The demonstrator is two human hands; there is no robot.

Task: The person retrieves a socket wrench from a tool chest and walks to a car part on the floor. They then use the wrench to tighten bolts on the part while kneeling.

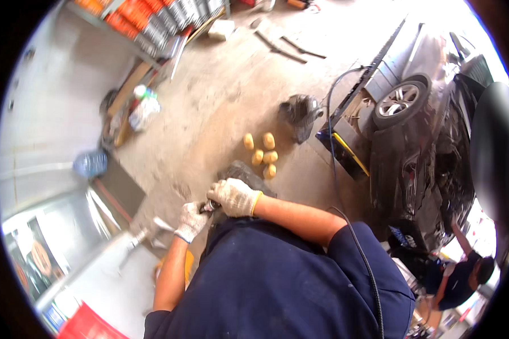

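Both my hands wear whitish work gloves and are close together in front of my body. My left hand (191,222) is closed round one end of a small shiny metal part (210,207). The fingers of my right hand (235,198) are curled at its other end, and they hide much of it, so its exact kind does not show. A dark, blurred shape (246,171) lies just beyond my right hand. Farther out on the floor stand several small yellow cylindrical pieces (268,140). Past them to the right sits a dark, bulky mechanical part (301,116).
A damaged dark car (404,152) stands at right, with a long box (345,152) beside it. Near the car, a co-worker (461,282) reaches toward it. A clear blue water jug (90,164) and a shelf of orange-and-grey containers (147,22) are at left.
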